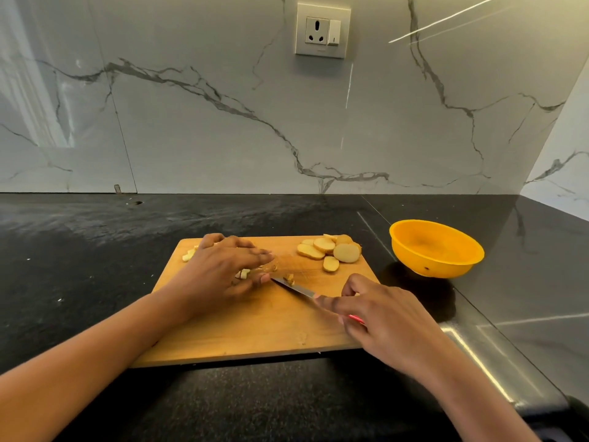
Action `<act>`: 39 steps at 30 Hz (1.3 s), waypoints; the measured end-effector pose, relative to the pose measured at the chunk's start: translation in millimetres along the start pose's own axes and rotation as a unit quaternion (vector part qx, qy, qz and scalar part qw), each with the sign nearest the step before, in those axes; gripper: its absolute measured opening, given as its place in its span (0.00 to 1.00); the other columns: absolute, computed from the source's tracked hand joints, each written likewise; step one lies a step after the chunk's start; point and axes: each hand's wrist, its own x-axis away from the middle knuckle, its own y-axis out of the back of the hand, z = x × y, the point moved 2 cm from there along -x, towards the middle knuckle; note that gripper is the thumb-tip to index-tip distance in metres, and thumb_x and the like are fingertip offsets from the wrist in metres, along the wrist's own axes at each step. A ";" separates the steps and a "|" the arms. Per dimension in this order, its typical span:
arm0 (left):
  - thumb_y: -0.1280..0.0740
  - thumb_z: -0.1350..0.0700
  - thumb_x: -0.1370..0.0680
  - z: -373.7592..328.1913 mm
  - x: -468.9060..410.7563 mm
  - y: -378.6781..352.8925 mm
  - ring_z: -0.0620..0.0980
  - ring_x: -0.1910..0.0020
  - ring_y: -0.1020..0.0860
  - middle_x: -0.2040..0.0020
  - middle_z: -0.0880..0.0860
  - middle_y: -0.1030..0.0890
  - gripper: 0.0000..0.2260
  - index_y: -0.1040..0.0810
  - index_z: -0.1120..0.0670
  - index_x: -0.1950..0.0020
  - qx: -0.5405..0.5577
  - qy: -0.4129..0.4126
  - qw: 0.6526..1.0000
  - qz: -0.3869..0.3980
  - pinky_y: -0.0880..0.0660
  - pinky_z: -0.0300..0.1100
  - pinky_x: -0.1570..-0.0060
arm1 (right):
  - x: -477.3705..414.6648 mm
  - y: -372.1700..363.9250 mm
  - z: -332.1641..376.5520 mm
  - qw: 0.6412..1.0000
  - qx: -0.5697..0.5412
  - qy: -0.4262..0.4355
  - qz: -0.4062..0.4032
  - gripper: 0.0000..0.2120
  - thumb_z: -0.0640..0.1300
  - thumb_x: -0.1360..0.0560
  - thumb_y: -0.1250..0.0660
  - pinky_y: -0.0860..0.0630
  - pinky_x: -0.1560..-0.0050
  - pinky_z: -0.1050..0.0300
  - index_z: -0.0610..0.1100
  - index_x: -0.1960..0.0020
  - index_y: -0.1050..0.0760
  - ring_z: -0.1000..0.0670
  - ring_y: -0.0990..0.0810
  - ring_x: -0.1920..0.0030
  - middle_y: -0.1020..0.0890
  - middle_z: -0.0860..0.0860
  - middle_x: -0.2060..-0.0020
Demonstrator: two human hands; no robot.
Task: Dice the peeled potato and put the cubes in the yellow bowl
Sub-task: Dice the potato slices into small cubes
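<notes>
A wooden cutting board (255, 327) lies on the black counter. Several round potato slices (331, 250) sit piled at its far right corner. My left hand (223, 269) rests over small potato pieces (244, 274) near the board's middle, fingers stretched flat, thumb by the blade tip. More cut pieces (188, 255) lie at the far left corner. My right hand (376, 311) grips a red-handled knife (296, 289), its blade pointing left along the board, beside a small cube (289, 278). The yellow bowl (436, 248) stands right of the board; nothing shows inside it.
A marble wall with a power socket (322, 30) rises behind the counter and turns a corner at the far right. A steel sink edge (487, 362) runs along the right front.
</notes>
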 end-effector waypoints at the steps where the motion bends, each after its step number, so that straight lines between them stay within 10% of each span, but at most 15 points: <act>1: 0.64 0.27 0.29 -2.6 0.6 -0.2 0.38 0.30 0.40 0.31 0.38 0.32 0.34 0.38 0.38 0.29 0.009 -0.028 0.999 0.018 0.46 0.43 0.33 | -0.5 -0.4 -0.6 1.000 0.000 0.000 0.001 0.21 0.53 0.19 0.45 0.42 0.68 0.66 0.68 0.28 0.42 0.60 0.35 0.62 0.35 0.60 0.49; 5: 0.61 0.32 0.24 -18.8 -1.2 -5.9 0.34 0.26 0.53 0.26 0.34 0.45 0.26 0.47 0.35 0.27 0.007 -0.133 0.984 0.117 0.57 0.36 0.31 | -1.5 -0.7 -1.6 1.000 -0.007 0.004 0.008 0.21 0.52 0.19 0.44 0.41 0.67 0.66 0.68 0.29 0.41 0.61 0.37 0.64 0.33 0.59 0.47; 11: 0.70 0.28 0.30 1.2 -5.8 -2.2 0.34 0.29 0.48 0.30 0.32 0.38 0.38 0.34 0.37 0.30 -0.049 -0.092 0.992 0.076 0.67 0.33 0.34 | 7.9 6.5 -10.5 0.999 -0.013 0.003 0.034 0.22 0.51 0.20 0.42 0.36 0.62 0.66 0.71 0.31 0.40 0.58 0.32 0.57 0.34 0.62 0.49; 19: 0.57 0.36 0.21 21.1 -2.5 10.4 0.45 0.49 0.20 0.53 0.41 0.17 0.30 0.16 0.44 0.53 -0.145 -0.055 0.979 -0.132 0.33 0.53 0.40 | 10.6 25.4 -39.9 0.996 -0.070 -0.048 0.012 0.21 0.47 0.24 0.36 0.32 0.59 0.63 0.68 0.36 0.30 0.58 0.29 0.55 0.30 0.60 0.55; 27: 0.48 0.40 0.20 -8.3 -40.3 -9.7 0.38 0.34 0.31 0.35 0.40 0.26 0.19 0.26 0.43 0.35 -0.068 -0.113 0.987 0.093 0.43 0.44 0.28 | -40.3 4.9 -30.3 0.968 -0.147 -0.135 -0.150 0.21 0.46 0.23 0.34 0.37 0.63 0.70 0.57 0.32 0.29 0.57 0.29 0.54 0.27 0.54 0.53; 32: 0.51 0.35 0.23 46.1 -16.1 3.2 0.43 0.41 0.22 0.47 0.42 0.17 0.25 0.17 0.44 0.50 -0.128 -0.078 0.986 -0.075 0.42 0.56 0.32 | -41.3 -9.0 -32.6 0.956 -0.163 -0.159 -0.186 0.22 0.47 0.23 0.33 0.37 0.64 0.70 0.57 0.31 0.30 0.56 0.28 0.54 0.26 0.54 0.53; 39: 0.55 0.28 0.26 47.1 0.3 10.2 0.42 0.33 0.31 0.36 0.42 0.25 0.32 0.24 0.44 0.37 0.027 -0.043 0.997 -0.053 0.40 0.51 0.30 | -41.4 -15.1 -34.6 0.956 -0.159 -0.179 -0.167 0.22 0.48 0.23 0.34 0.35 0.62 0.67 0.59 0.30 0.32 0.56 0.28 0.53 0.27 0.55 0.52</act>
